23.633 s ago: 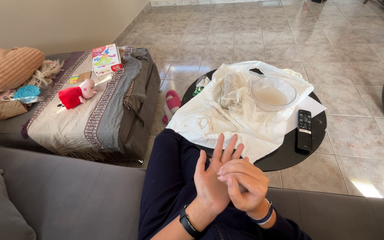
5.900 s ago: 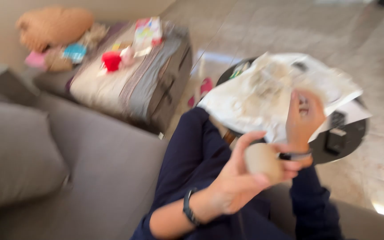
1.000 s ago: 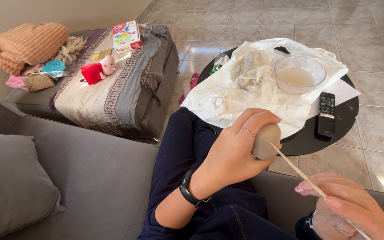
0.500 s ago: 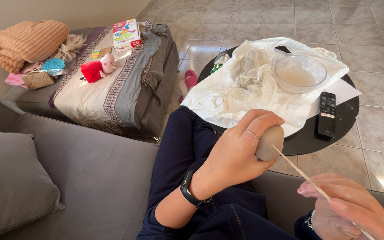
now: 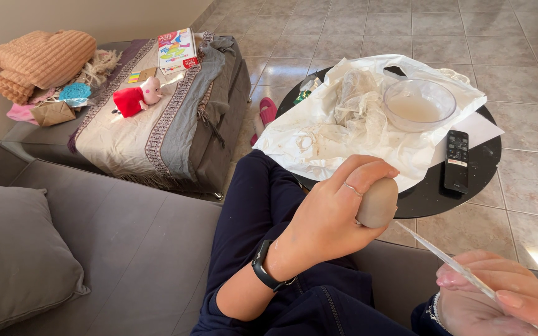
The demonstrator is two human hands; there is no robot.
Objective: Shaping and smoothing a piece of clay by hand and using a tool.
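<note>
Both hands have barely moved: left hand (image 5: 328, 214) fingers still curl around the clay ball (image 5: 378, 202), right hand (image 5: 499, 298) fingers pinching the thin stick (image 5: 443, 258) touching it.

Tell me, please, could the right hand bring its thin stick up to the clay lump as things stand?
Probably yes. The right hand holds the thin stick with its tip right by the clay lump, which the left hand grips with its right side bare. Nothing lies between them.
</note>
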